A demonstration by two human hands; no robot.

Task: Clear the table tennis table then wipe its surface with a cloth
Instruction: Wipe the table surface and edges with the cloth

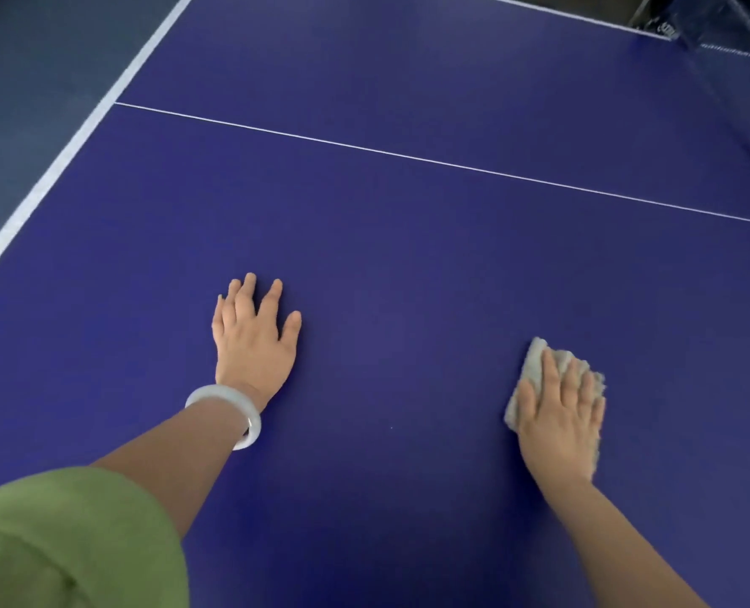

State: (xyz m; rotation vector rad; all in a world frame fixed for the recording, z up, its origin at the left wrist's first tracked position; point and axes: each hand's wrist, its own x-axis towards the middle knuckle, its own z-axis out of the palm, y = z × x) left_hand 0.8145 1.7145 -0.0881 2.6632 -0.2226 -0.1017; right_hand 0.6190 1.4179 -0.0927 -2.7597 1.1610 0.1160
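Cloth (pixel 540 366) under right hand (pixel 559 414) on table (pixel 408 256).

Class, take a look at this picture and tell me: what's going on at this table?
A person is wiping the blue table tennis table. The right hand presses flat on a pale cloth lying on the surface. The left hand, with a white bangle at the wrist, rests flat on the table to the left of the cloth, fingers spread, holding nothing.
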